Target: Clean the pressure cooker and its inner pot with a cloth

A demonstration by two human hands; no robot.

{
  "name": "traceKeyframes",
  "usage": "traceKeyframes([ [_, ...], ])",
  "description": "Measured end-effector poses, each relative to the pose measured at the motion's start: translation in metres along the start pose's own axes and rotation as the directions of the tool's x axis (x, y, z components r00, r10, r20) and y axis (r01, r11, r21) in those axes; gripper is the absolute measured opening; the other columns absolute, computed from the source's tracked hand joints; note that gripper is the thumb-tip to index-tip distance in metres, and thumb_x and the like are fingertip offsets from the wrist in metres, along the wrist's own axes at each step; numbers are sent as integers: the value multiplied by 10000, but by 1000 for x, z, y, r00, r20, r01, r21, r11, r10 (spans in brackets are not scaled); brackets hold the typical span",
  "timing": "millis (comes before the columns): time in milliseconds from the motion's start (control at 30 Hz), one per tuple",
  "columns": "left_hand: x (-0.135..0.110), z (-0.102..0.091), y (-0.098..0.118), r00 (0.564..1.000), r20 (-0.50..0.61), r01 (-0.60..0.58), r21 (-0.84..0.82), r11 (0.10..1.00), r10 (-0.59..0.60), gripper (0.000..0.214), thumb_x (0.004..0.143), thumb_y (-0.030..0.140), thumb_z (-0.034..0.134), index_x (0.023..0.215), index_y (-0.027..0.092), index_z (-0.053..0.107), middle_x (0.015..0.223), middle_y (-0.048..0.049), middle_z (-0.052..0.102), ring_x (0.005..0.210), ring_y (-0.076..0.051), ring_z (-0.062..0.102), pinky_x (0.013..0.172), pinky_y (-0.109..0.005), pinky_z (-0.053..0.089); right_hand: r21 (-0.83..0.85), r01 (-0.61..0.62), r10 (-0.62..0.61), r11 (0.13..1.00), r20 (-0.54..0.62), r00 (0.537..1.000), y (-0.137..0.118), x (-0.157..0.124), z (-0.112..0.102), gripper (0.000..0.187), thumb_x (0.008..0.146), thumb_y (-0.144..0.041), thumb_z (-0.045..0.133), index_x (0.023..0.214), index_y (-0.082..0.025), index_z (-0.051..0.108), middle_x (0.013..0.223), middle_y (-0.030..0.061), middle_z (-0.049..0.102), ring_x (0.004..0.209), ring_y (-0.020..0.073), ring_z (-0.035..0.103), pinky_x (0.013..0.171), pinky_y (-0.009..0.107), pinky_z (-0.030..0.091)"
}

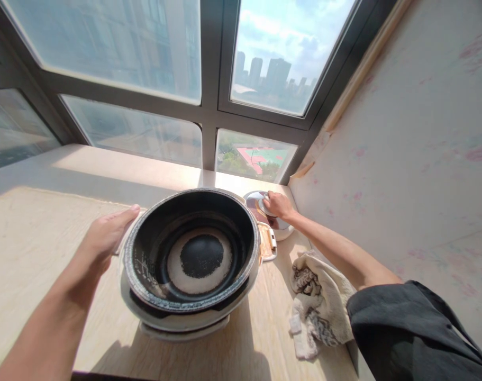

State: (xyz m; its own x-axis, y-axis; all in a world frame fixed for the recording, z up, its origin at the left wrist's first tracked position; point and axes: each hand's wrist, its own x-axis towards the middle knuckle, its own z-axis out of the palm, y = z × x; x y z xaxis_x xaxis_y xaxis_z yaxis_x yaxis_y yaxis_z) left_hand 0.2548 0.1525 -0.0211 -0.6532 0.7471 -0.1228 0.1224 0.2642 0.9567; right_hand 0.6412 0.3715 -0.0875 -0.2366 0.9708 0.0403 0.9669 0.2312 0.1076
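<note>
A rice cooker (135,312) with a black inner pot (145,254) in it stands in front of me. The pot is uncovered, with a worn pale ring around its dark bottom. My left hand (108,238) is closed around the cooker's left side handle, its thumb along the top and its other fingers partly hidden. Behind and to the right of the cooker lies a round lid (278,225), and my right hand (278,205) has its fingers closed on the lid's white knob (264,207). The cooker's right handle (269,241) sticks out beside the lid.
A crumpled, stained beige cloth (324,301) lies on the pale marbled surface (264,317) to the right. Dark-framed windows (212,69) rise behind it. A flower-patterned wall (403,159) closes off the right side.
</note>
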Motion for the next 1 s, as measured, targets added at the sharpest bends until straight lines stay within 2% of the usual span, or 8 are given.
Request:
traceKeyframes([
  [100,-2,1,4,991,14,133,-127,983,-132,258,548,369,763,697,158,753,651,-35,737,657,-185,660,563,-250,518,1,-2,2,1000,0,1000,0,-1,2,435,1043,-405,457,1330,-130,633,1255,208,735,1163,334,699,903,346,487],
  [233,-5,3,9,986,-25,156,-169,973,-163,180,539,279,769,673,162,742,647,-20,739,607,-169,628,518,-242,489,3,-3,3,1000,1,1000,-1,-3,7,445,1042,-414,466,1355,-137,620,1270,210,730,1167,333,701,898,345,490],
  [433,-6,2,7,989,5,149,-139,979,-150,207,598,332,763,704,154,751,617,-26,722,600,-176,617,505,-247,473,19,-6,6,1000,8,1000,-8,-6,14,448,1045,-424,477,1390,-166,602,1275,191,733,1161,333,708,922,354,494],
  [567,-4,-2,3,993,6,121,-111,986,-121,248,589,366,783,716,155,757,638,-33,732,607,-186,614,502,-258,464,35,-16,15,999,11,1000,-11,-7,16,439,1048,-429,473,1368,-161,609,1285,187,729,1169,330,703,946,364,498],
  [800,-1,-2,0,992,9,126,-117,985,-126,269,593,375,783,726,143,757,652,-27,732,684,-185,637,600,-259,492,79,-24,22,997,31,999,-12,-7,17,455,1053,-415,449,1399,-146,576,1331,209,694,1194,335,683,964,381,499],
  [900,-1,-2,-2,995,2,100,-98,990,-101,302,594,403,779,738,140,754,655,-10,725,698,-179,637,632,-260,489,123,-24,16,992,66,998,-11,-4,14,454,1040,-385,479,1403,-131,575,1373,225,663,1228,329,664,994,375,487],
  [1000,0,-2,-5,999,0,54,-50,997,-54,333,606,453,756,711,137,739,610,10,684,618,-152,572,576,-253,442,184,-20,4,983,90,996,-12,-4,8,470,999,-377,567,1397,-130,588,1368,222,662,1262,330,642,1044,385,464],
])
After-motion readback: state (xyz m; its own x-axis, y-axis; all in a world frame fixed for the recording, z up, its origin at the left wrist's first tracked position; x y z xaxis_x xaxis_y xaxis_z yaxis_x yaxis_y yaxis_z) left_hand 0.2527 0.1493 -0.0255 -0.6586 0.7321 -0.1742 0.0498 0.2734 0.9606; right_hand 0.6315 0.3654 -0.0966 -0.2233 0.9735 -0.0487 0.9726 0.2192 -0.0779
